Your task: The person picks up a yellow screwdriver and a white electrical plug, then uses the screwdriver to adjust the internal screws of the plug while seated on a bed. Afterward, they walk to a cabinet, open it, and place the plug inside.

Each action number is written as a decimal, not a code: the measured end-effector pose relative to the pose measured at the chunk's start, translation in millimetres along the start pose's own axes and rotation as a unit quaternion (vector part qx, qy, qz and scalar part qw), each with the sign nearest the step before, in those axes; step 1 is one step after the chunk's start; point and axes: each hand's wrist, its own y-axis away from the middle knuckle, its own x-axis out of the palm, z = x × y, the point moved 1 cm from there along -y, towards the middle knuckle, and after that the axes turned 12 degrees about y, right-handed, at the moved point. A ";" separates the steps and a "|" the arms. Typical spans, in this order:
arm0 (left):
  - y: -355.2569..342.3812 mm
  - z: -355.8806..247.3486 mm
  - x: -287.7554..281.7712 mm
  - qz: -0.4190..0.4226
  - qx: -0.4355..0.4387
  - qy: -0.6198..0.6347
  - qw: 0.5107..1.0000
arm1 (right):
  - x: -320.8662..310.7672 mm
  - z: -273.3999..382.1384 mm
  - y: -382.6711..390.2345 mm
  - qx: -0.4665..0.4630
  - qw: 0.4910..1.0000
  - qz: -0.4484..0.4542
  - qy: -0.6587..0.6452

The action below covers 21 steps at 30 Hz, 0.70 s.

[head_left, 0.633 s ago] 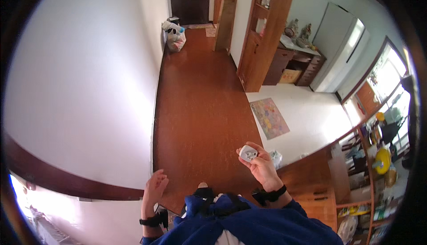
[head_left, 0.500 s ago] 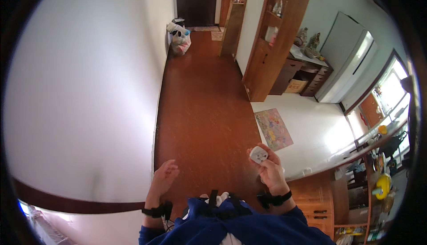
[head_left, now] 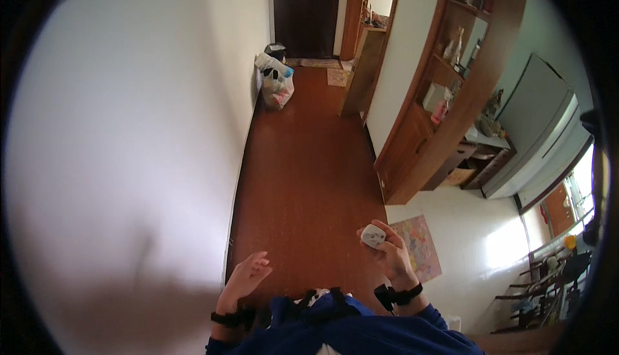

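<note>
My right hand (head_left: 395, 261) grips a small white block (head_left: 373, 234) with rounded corners and dark marks or holes on its face. It looks like a plug adapter, but the kind is not certain. The thumb lies against the block and the fingers wrap behind it. My left hand (head_left: 245, 274) is held out low beside the white wall (head_left: 148, 162), its fingers apart and loosely bent, with nothing in it. Both hands are over the reddish-brown floor (head_left: 303, 181) of a hallway.
A dark door (head_left: 304, 13) closes off the far end. Stuffed plastic bags (head_left: 277, 87) lean on the left wall. To the right stand a wooden shelf unit (head_left: 412, 149), a white fridge (head_left: 532, 123) and a patterned mat (head_left: 419, 245) on pale tiles.
I have moved forward along the hallway; the shelf unit, bags and door look nearer. My right hand keeps the white block, and my left hand has come slightly lower.
</note>
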 end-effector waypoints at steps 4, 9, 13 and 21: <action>-63.6 14.2 -43.7 -0.093 -0.015 0.045 0.995 | 26.9 21.5 -119.2 0.016 0.998 0.059 0.011; -187.6 45.4 -99.2 -0.122 -0.095 0.093 0.984 | 43.5 20.2 -268.0 0.015 0.997 0.075 -0.025; -308.3 32.7 -151.1 -0.093 -0.063 0.060 0.992 | 58.9 27.4 -367.7 0.051 0.998 0.034 0.003; -586.7 -43.0 -200.3 -0.006 0.006 0.019 1.000 | 73.3 73.0 -564.8 0.018 1.000 -0.014 -0.012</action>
